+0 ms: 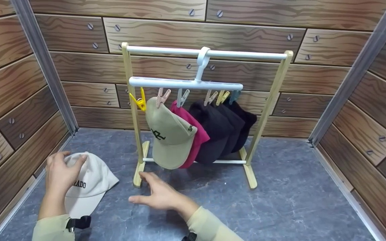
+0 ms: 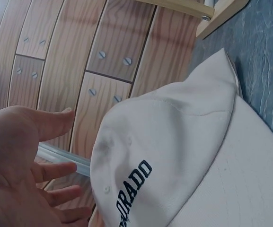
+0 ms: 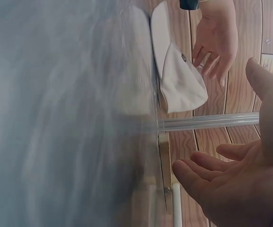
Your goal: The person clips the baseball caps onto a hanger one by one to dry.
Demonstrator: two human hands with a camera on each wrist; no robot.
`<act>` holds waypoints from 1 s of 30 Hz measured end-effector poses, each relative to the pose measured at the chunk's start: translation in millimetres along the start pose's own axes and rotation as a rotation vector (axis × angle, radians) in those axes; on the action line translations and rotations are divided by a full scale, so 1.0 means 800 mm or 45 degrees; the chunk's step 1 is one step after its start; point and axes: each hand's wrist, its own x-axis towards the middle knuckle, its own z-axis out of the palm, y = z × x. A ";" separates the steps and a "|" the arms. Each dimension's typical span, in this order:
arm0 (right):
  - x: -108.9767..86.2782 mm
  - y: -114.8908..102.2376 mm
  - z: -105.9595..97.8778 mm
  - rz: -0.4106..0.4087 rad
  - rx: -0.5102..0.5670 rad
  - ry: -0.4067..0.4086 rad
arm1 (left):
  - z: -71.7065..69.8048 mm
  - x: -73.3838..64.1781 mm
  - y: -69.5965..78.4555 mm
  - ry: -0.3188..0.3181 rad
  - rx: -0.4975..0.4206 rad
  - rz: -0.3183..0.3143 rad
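A white baseball cap (image 1: 92,174) with dark lettering lies on the grey marbled surface at the left. Over its crown hovers my left hand (image 1: 60,172), fingers spread and holding nothing; the left wrist view shows the hand (image 2: 27,165) beside the cap (image 2: 174,132). My right hand (image 1: 161,192) is held low in front of the rack's left foot, thumb apart from the fingers, with nothing in it. On the clip hanger (image 1: 186,83) hang a beige cap (image 1: 171,137), a pink cap (image 1: 201,137) and several black caps (image 1: 213,134), each gripped by a clothespin.
A wooden rack (image 1: 276,90) with white rods carries the hanger. At the hanger's left end dangles a yellow clothespin (image 1: 141,100) beside the beige cap. Wood-patterned walls (image 1: 206,36) enclose three sides, joined by grey metal corner strips (image 1: 45,63).
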 end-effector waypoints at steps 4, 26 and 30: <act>0.007 -0.007 0.011 0.002 0.022 -0.004 | 0.000 0.002 -0.005 -0.024 0.009 -0.002; 0.038 -0.025 0.049 0.025 0.133 0.008 | 0.005 0.008 -0.021 -0.188 -0.023 -0.107; 0.046 -0.029 0.055 0.042 0.109 0.016 | 0.004 0.009 -0.023 -0.219 -0.037 -0.131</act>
